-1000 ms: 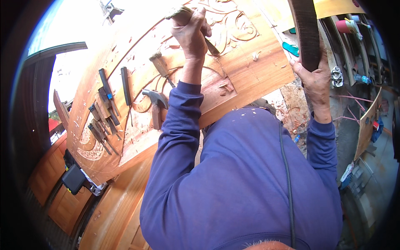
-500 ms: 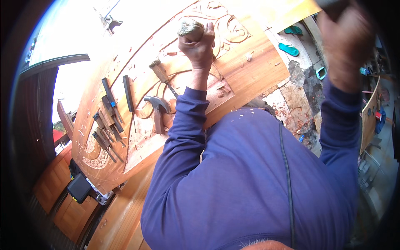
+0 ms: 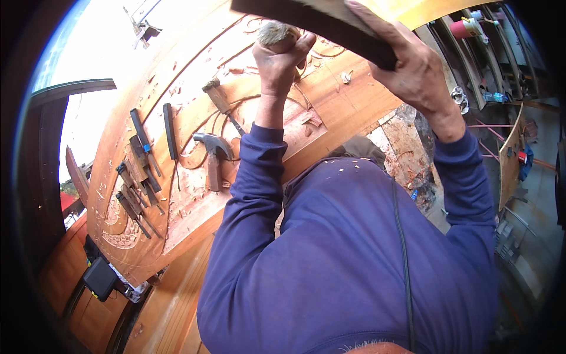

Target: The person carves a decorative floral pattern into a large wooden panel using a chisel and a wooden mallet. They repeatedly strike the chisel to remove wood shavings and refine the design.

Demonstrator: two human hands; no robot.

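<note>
My left hand (image 3: 276, 72) wraps one frayed wooden handle (image 3: 275, 35) above the carved board (image 3: 352, 88). My right hand (image 3: 415, 74) clasps one dark wooden bar (image 3: 330, 26) near it; I cannot tell whether they touch. The board bears one hammer (image 3: 214, 160), one chisel (image 3: 217, 98) beside it, and bunched tools (image 3: 135, 170) I cannot count.

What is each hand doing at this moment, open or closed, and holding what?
Left hand: closed, holding a wooden handle.
Right hand: closed, holding a dark bar.
</note>
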